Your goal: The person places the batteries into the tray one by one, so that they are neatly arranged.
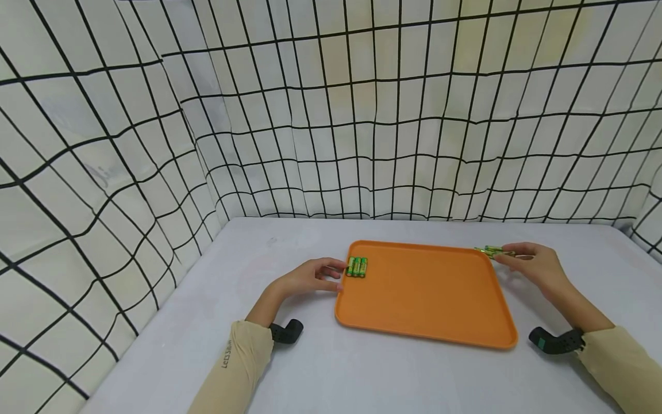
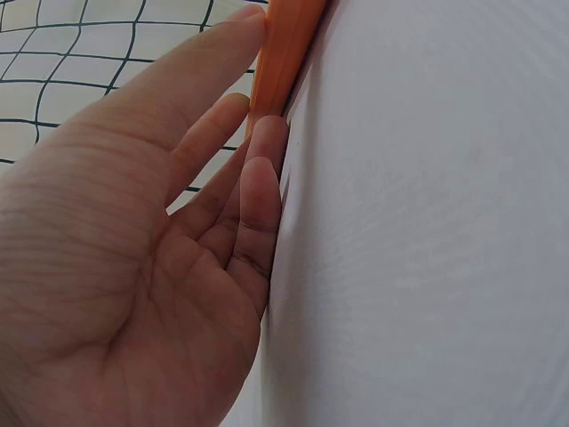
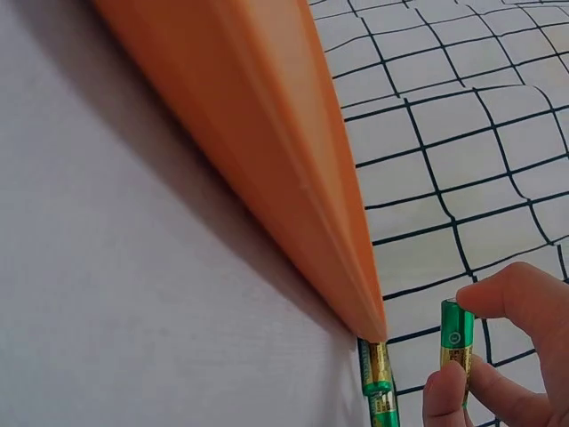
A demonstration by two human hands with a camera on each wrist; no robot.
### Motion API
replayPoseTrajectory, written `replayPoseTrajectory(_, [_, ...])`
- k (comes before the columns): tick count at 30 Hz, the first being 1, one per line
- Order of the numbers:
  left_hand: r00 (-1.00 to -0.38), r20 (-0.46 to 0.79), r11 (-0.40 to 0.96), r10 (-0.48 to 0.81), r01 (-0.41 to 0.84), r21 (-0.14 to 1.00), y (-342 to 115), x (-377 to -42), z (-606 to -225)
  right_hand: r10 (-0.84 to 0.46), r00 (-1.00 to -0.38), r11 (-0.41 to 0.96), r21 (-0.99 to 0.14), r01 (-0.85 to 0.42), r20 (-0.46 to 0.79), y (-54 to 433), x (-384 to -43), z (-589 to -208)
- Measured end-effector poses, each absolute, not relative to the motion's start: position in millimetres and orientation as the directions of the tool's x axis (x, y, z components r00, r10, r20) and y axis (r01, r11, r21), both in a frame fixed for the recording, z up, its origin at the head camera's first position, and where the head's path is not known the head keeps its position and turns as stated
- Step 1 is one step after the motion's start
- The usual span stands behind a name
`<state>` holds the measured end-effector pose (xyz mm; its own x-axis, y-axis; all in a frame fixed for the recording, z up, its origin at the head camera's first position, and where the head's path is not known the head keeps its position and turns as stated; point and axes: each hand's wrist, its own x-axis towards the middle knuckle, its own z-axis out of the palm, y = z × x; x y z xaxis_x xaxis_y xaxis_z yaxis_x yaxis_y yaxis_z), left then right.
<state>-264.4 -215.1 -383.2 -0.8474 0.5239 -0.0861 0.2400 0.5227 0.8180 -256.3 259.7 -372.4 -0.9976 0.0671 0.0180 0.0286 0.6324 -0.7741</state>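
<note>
An orange tray (image 1: 424,293) lies on the table, with a short row of green-and-gold batteries (image 1: 356,267) side by side at its left end. My left hand (image 1: 312,275) is at the tray's left rim, holding nothing; in the left wrist view the thumb (image 2: 240,36) touches the orange edge and the other fingers are loosely bent. Beyond the tray's far right corner, my right hand (image 1: 535,265) pinches one green-and-gold battery (image 3: 456,334) upright between thumb and fingertips. More batteries (image 3: 378,369) lie just below it, beside the tray corner.
A white cloth covers the table (image 1: 289,368). Black netting (image 1: 331,115) over white sheeting rises behind the table and along its left side. Each wrist carries a black camera mount, such as the right mount (image 1: 555,341).
</note>
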Motion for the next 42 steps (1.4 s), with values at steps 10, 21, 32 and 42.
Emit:
replayPoseTrajectory(10, [-0.853, -0.099, 0.526, 0.513, 0.22, 0.822, -218, -263, -384, 0.041, -0.998, 0.64, -0.769, -0.002, 0.037, 246, -253, -363])
replayPoseTrajectory(21, [-0.859, -0.111, 0.538, 0.5, 0.207, 0.817, -219, -263, -384, 0.003, -0.999, 0.629, -0.777, -0.023, 0.032, 236, -254, -353])
replayPoseTrajectory(32, [-0.854, -0.101, 0.538, 0.511, 0.225, 0.813, -218, -262, -381, -0.036, -0.999, 0.609, -0.792, -0.047, 0.032, 224, -252, -347])
replayPoseTrajectory(42, [-0.848, -0.101, 0.532, 0.519, 0.228, 0.816, -217, -263, -382, -0.061, -0.997, 0.588, -0.805, -0.079, 0.053, 212, -251, -343])
